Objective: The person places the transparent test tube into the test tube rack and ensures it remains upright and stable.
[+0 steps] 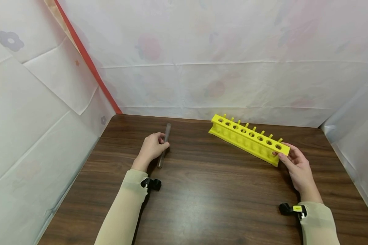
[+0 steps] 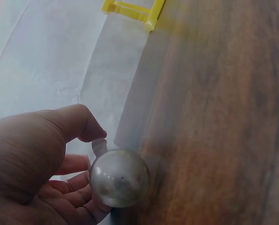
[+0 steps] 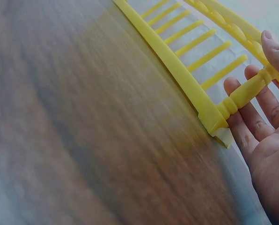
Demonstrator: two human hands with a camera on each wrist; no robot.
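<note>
Left hand (image 1: 153, 147) curled around a clear glass test tube (image 1: 164, 145), well to the left of the yellow test tube rack (image 1: 248, 139), tube slanted over the dark wooden table (image 1: 208, 197). Right hand (image 1: 295, 165) at the rack's near right end, thumb on top, fingers (image 3: 240, 126) fairly straight against its end post. Rack lying diagonally, holes empty.

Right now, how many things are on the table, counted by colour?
Yellow: 1, the rack, right hand holding its end.
Clear: 1, the tube, left hand gripping it.
Total: 2 on the table.
</note>
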